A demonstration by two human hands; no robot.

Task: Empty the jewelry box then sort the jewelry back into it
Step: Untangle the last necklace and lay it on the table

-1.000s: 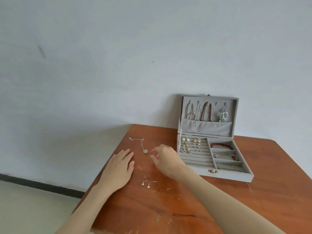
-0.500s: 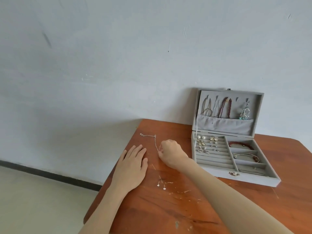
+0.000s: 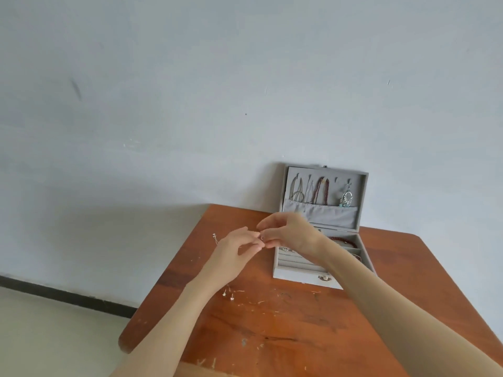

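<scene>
Pale wall [image 3: 190, 91], light floor [image 3: 40, 336] with dark skirting. Scratched wooden worktop [image 3: 272, 336]. Open grey box [image 3: 324, 213] against wall. Left hand [image 3: 231, 254] and right hand [image 3: 288, 232], flat and low before, now raised together; fingers of both pinch thin chain [image 3: 215, 238], lifted off worktop. Two studs [image 3: 228, 296] unmoved.
</scene>
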